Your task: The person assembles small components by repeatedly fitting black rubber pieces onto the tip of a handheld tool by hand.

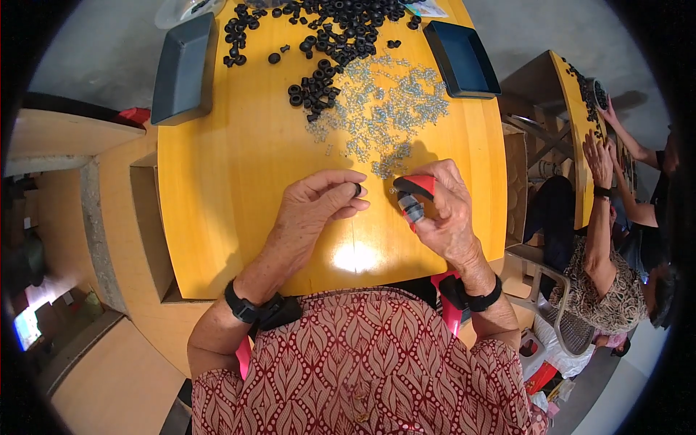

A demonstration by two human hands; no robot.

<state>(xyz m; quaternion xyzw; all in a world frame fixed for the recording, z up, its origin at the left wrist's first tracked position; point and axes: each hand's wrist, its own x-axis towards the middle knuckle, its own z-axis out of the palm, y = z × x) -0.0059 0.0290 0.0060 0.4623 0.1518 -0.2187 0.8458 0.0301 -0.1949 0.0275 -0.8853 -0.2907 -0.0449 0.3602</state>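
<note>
My left hand (319,197) is closed in a pinch on a small black rubber part (357,190), mostly covered by the fingers. Just to its right, my right hand (444,210) curls thumb and forefinger together. A red and black cover wraps that forefinger and grey tape the thumb. At their tips sits a tiny silvery piece (394,191), too small to make out fully. Beyond the hands lies a spread of small silvery pieces (391,109). Behind and left of it are loose black rubber parts (348,29), some in a clump (315,90).
On the yellow table (217,174), a dark tray (181,72) stands at the far left and another (464,61) at the far right. At right, other people's hands (598,159) work at a second table (580,145). A metal-framed chair (558,312) stands nearby.
</note>
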